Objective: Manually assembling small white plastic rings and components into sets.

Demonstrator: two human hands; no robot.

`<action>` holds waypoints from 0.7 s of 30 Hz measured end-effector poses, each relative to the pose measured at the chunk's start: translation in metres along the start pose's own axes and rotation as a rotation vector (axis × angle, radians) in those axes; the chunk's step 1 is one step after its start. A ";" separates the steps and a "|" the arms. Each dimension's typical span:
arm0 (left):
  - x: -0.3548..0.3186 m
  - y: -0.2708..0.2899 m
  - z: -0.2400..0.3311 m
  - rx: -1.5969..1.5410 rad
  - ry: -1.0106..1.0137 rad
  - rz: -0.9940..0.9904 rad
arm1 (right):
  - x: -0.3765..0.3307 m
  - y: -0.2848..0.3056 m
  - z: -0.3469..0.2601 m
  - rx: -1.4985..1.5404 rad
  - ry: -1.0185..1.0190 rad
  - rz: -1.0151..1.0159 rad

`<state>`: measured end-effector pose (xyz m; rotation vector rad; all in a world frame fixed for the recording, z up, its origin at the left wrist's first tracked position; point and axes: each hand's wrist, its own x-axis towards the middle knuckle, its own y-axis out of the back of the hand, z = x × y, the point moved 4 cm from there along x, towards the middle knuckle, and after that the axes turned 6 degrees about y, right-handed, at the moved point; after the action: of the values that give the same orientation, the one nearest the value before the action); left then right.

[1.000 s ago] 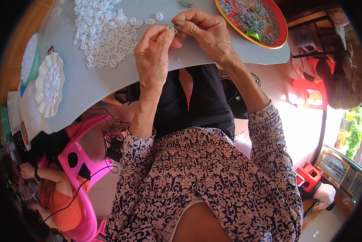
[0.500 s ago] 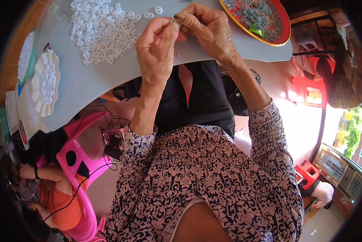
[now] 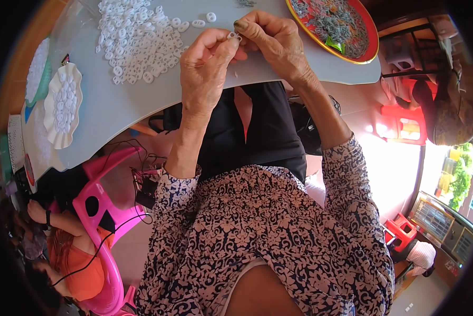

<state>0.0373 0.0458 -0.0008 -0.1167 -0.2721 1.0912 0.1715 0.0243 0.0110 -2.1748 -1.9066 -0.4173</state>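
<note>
Over the near edge of the grey table, my left hand (image 3: 205, 71) pinches a small white plastic piece with two holes (image 3: 235, 36) between thumb and fingers. My right hand (image 3: 275, 46) meets it there, its thumb and fingers pressed together beside the piece. Whatever lies between the right fingertips is too small to make out. Left of my hands spreads a loose heap of similar white two-holed pieces (image 3: 141, 45), a few lying apart at its right side. To the right stands a red round tray (image 3: 372, 31) with a gold rim, holding many thin grey pieces and a bright green packet (image 3: 335, 45).
A white wavy-edged dish (image 3: 62, 139) of white pieces sits at the table's left, beside a green tray (image 3: 42, 79). Some grey pieces (image 3: 245, 2) lie at the far edge. Below left, a person in orange (image 3: 83, 263) sits on a pink chair (image 3: 110, 268). Red stools (image 3: 405, 124) stand right.
The white piece now shows its holes between my fingertips. My hands stay together, the right thumb slightly shifted. The view has moved a little, bringing grey pieces in at the top.
</note>
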 end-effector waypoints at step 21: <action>0.011 0.014 0.049 0.734 -0.146 0.041 | 0.000 0.002 0.001 0.018 0.055 -0.046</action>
<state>0.0169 0.0599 0.0451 0.6154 0.0132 1.1819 0.1734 0.0241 0.0099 -2.0901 -1.9264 -0.4607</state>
